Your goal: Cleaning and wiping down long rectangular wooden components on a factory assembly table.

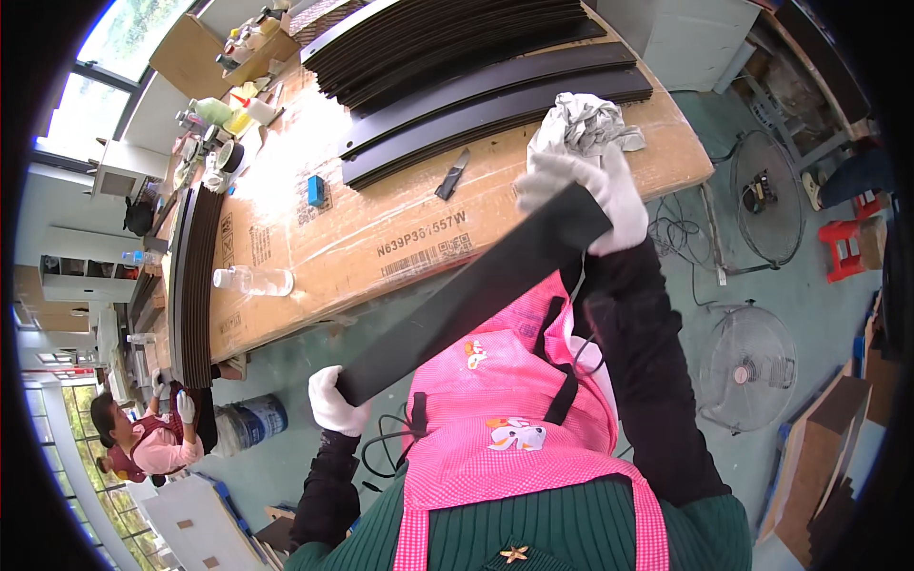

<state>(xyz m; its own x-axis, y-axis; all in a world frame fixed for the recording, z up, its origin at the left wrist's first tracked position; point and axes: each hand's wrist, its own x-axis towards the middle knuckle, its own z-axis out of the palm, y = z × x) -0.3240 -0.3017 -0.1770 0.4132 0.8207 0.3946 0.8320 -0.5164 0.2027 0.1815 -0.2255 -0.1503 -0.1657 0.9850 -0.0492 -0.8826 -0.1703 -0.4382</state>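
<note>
Green ribbed sweater (595,519) and pink checked apron (571,462) lie nearest. Beyond them, the long black board (457,300) slants across the open gap before the cardboard-covered table (333,243). The left gloved hand (337,403) closes around its lower end; the right gloved hand (600,195) meets the upper end, too blurred to tell whether it pinches. End holds probably leave the broad face exposed. White cloth (590,122) lies just behind; bare cardboard surrounds the utility knife (452,175).

Bright windows (133,36), green floor (814,309), cardboard-covered table (409,214), pale cabinet (705,33)
</note>
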